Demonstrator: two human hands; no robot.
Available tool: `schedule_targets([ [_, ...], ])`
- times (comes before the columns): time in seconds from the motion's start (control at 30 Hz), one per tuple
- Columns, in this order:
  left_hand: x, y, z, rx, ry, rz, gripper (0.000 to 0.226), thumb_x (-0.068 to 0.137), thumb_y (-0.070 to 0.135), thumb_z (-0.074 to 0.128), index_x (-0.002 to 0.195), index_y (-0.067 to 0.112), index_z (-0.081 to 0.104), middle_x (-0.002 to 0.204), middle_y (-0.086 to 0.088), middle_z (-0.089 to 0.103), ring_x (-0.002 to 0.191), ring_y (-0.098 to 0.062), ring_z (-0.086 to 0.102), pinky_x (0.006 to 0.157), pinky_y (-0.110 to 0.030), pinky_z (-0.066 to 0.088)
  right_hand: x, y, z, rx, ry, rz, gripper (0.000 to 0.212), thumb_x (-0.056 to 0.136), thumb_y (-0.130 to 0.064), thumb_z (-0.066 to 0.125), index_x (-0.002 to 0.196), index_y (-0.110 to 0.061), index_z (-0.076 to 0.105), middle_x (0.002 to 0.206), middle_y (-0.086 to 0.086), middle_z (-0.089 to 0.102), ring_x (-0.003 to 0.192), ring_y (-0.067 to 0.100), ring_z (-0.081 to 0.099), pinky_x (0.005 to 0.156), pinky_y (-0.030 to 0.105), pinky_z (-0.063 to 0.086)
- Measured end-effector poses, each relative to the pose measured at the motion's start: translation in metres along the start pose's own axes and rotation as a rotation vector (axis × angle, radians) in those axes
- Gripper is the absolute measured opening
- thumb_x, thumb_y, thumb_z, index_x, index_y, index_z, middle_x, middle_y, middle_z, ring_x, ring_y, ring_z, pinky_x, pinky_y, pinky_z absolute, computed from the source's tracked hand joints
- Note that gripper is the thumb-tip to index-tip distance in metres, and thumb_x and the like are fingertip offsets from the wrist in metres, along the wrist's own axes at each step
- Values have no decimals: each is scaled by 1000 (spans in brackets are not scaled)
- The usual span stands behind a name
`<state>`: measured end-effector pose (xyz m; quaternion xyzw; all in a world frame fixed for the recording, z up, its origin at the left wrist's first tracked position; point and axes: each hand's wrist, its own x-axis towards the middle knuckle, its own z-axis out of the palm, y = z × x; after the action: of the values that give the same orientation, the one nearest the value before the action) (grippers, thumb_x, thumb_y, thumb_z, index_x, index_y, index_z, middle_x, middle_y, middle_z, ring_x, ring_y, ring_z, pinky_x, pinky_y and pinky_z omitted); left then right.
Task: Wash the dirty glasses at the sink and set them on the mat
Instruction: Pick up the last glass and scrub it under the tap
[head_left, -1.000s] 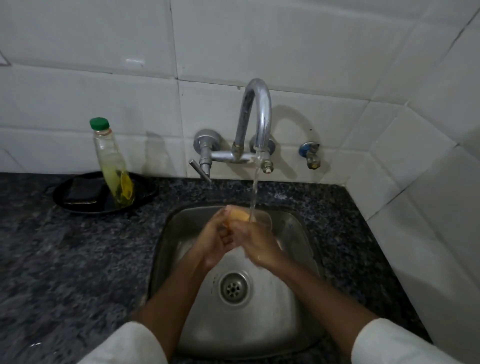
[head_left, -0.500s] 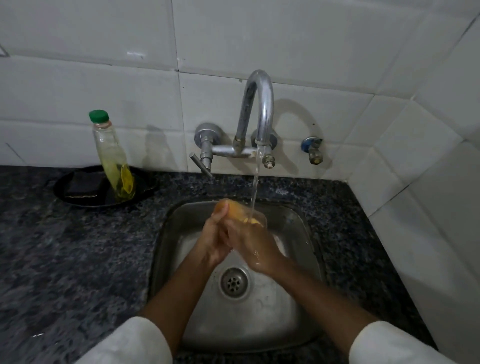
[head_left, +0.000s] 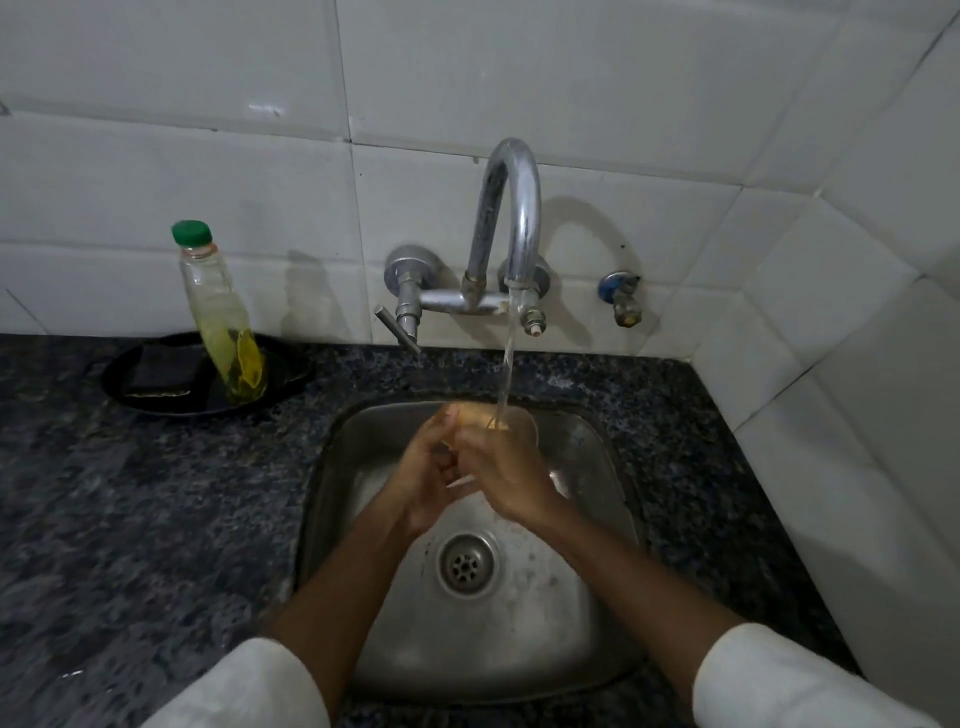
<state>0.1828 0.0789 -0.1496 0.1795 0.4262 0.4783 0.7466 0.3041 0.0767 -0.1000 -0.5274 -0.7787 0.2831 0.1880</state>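
A clear glass (head_left: 511, 423) with yellowish residue is held over the steel sink (head_left: 597, 587), its rim pointing away from me. Both hands are wrapped around it: my left hand (head_left: 428, 475) grips its near left side, my right hand (head_left: 506, 475) covers its right side. Water runs from the chrome tap (head_left: 511, 218) in a thin stream (head_left: 506, 364) onto the glass. Most of the glass is hidden by my fingers. No mat is in view.
A soap bottle with a green cap (head_left: 221, 317) stands in a black dish (head_left: 150, 387) with a dark sponge (head_left: 156, 371) on the dark granite counter (head_left: 130, 519) at the left. A small valve (head_left: 621, 296) sticks out of the tiled wall. The drain (head_left: 466, 564) lies below my hands.
The glass stays under the stream while my hands shift slightly around it. The view has tilted a little, so the tap sits higher in the frame.
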Motion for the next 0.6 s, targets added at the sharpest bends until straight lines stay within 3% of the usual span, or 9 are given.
schedule_targets([
  [0.03,0,-3,1,-150,-71,26,75,81,39,76,139,2,49,123,-23,63,104,-32,65,69,-38,60,4,-7,3,311,49,205,20,94,-24,50,94,-11,65,96,14,67,85,24,64,78,42,55],
  [0.1,8,-5,-2,-345,-129,58,93,70,31,87,145,2,40,122,-26,56,99,-33,65,73,-42,61,4,-19,2,395,105,330,22,97,-19,52,92,0,63,93,23,65,78,25,59,78,41,48],
  [0.17,14,5,-2,-198,-84,46,102,63,42,91,141,-3,44,121,-27,57,100,-35,63,90,-46,54,-4,-12,-1,-41,-28,19,24,97,-16,48,113,-3,59,98,17,62,82,26,57,69,33,44],
  [0.27,15,11,1,132,6,19,91,71,62,76,133,-1,56,115,-22,63,103,-36,58,87,-44,49,-10,-3,-13,-529,-143,-207,35,95,-21,47,129,-20,46,111,6,60,95,24,57,62,31,34],
  [0.3,12,10,1,108,-16,29,78,81,59,68,130,-1,59,115,-23,65,104,-36,60,90,-46,49,-6,-4,-12,-412,-148,-97,30,95,-21,47,125,-15,52,110,9,62,96,26,59,63,35,38],
  [0.4,5,2,0,-220,-124,82,38,93,25,62,126,8,59,113,-23,66,97,-32,65,84,-45,53,2,-16,-11,440,53,289,22,97,-17,51,100,-4,69,87,19,67,68,25,64,54,33,48],
  [0.43,6,1,-2,-272,-125,104,37,88,17,65,125,11,57,108,-21,66,91,-30,66,78,-42,56,0,-18,-13,487,62,294,22,98,-17,50,100,-7,69,86,20,67,65,23,62,53,29,47],
  [0.57,4,10,0,-13,43,35,40,85,29,68,121,13,61,93,-14,71,75,-21,69,62,-31,60,-16,-2,-18,-478,-158,-118,26,95,-17,44,120,-15,54,96,11,62,85,27,60,64,31,40],
  [0.6,4,8,0,46,67,10,44,84,35,68,122,13,62,92,-13,72,74,-20,69,62,-30,60,-15,1,-18,-484,-166,-99,25,95,-19,45,118,-15,54,97,9,63,88,26,61,64,32,42],
])
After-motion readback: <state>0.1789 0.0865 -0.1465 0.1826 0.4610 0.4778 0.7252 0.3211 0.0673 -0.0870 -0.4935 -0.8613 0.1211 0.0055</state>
